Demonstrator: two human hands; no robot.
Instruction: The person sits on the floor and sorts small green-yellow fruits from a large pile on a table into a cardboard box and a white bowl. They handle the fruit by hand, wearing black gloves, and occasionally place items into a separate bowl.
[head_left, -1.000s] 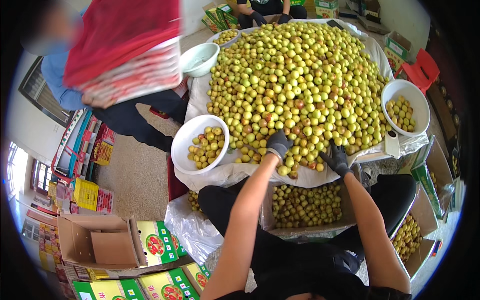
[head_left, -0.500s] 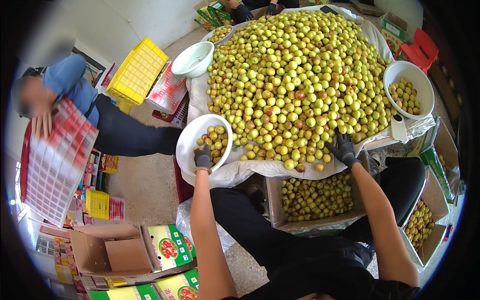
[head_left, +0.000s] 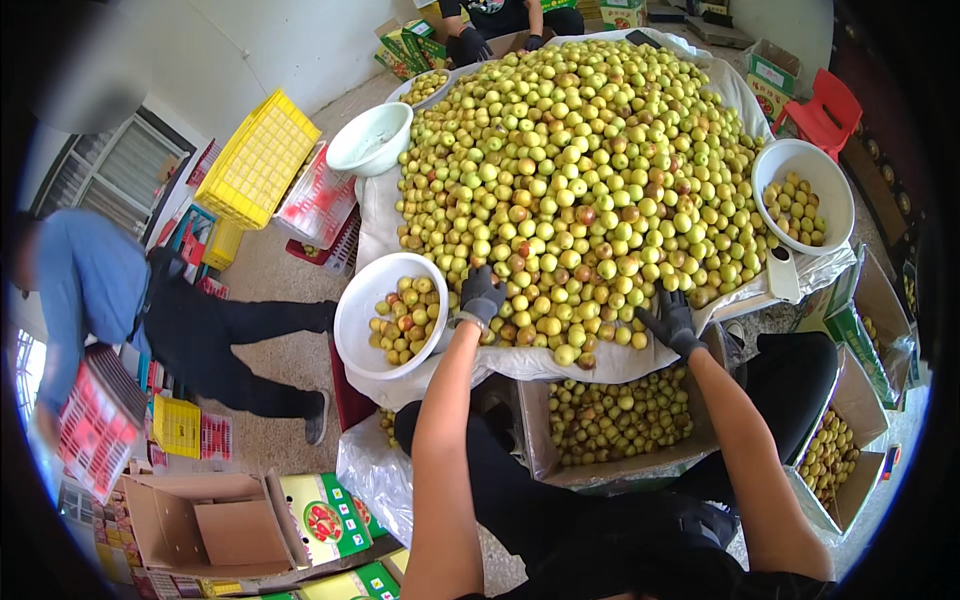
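A large heap of yellow-green jujubes, some with brown-red patches, covers the table on a pale cloth. My left hand, in a dark grey glove, rests against the heap's near left edge, its fingers stretched over the fruit. Farther right, my right hand, gloved too, lies at the near edge with fingers spread, touching jujubes. Neither hand shows a fruit in its grip. Left of my left hand stands a white bowl partly filled with jujubes. An open carton of jujubes sits below the table edge, between my legs.
More bowls stand round the heap: a pale green one and a white one. Open cartons flank me on the right; an open brown carton is lower left. A person bends over crates at left; another sits across the table.
My left hand has moved right, from the white bowl to the heap. My right hand remains at the near edge. The person at left has turned and lowered the red-and-white crate.
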